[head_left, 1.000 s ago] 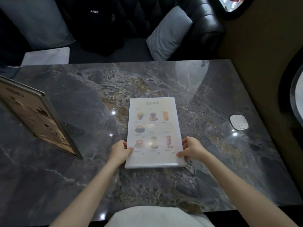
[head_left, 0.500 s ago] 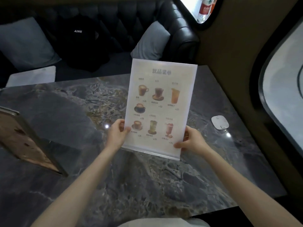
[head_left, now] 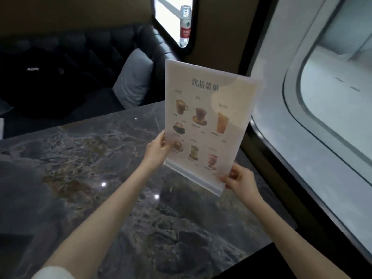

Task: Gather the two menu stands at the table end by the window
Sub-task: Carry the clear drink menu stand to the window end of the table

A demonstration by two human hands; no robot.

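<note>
1. Head view: we hold 1 menu stand (head_left: 205,125) upright and clear of the marble table (head_left: 100,178), its printed drinks page facing us and its top tilted slightly toward the window (head_left: 326,109).
2. Our left hand (head_left: 156,153) pinches the stand's lower left edge, thumb on the front face.
3. Our right hand (head_left: 240,182) grips the lower right corner beside the base strip, fingers curled behind, thumb in front.
4. The stand hangs above the table's window end, between the grey cushion (head_left: 133,81) and the window.
5. We see only 1 stand in this view.
6. A water bottle (head_left: 185,25) stands in the small opening above the black sofa (head_left: 112,47).
</note>
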